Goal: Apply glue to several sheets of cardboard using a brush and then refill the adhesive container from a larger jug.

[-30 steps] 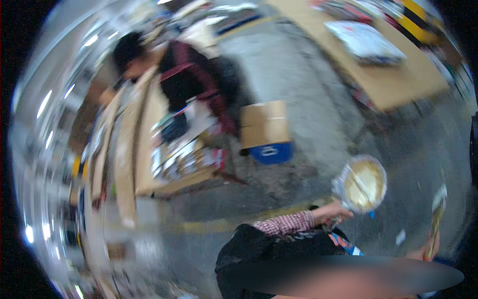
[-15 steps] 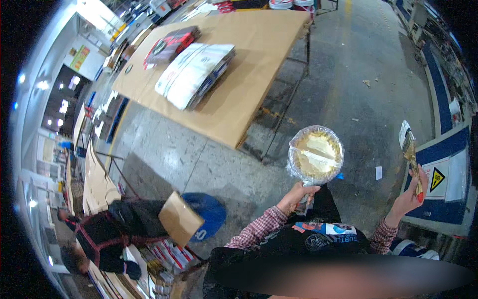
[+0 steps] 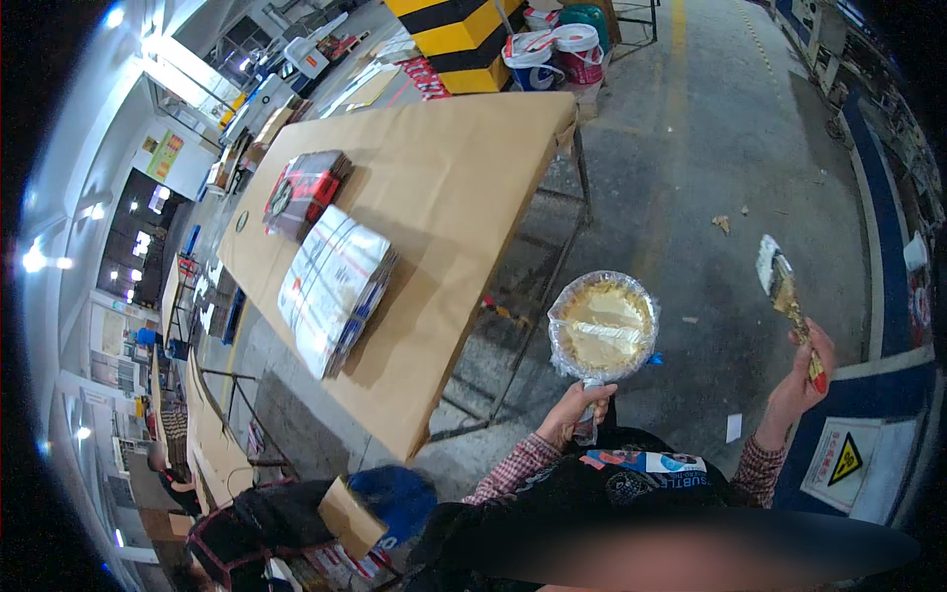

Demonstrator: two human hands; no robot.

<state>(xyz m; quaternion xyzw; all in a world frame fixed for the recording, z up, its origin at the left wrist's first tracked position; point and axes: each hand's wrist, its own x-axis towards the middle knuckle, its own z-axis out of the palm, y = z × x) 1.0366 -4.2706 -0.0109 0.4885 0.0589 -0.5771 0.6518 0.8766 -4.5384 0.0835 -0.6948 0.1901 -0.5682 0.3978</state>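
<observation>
My left hand (image 3: 574, 414) is closed round the handle of a round pan (image 3: 604, 326) lined with clear plastic film. Inside it lies a pale cream paste, with a lighter strip across the middle. Off to the right, my right hand (image 3: 801, 375) grips a paintbrush (image 3: 786, 286) by its handle, which has a red end. The brush points up and away from me, its bristles coated white and its ferrule crusted with dried yellowish stuff. Brush and pan are well apart, both held in the air above the floor.
A brown-covered table (image 3: 464, 187) stands ahead on the left, bearing a white bundle (image 3: 335, 286) and a red-and-grey bundle (image 3: 308, 192). Buckets (image 3: 577, 51) stand beside a yellow-black striped block (image 3: 459, 39). A blue machine panel (image 3: 888, 434) is at right; a co-worker (image 3: 256, 533) bends at lower left.
The view has shifted, so the table sits lower and nearer and the buckets now show at the far end. Both hands keep hold of the pan and the brush.
</observation>
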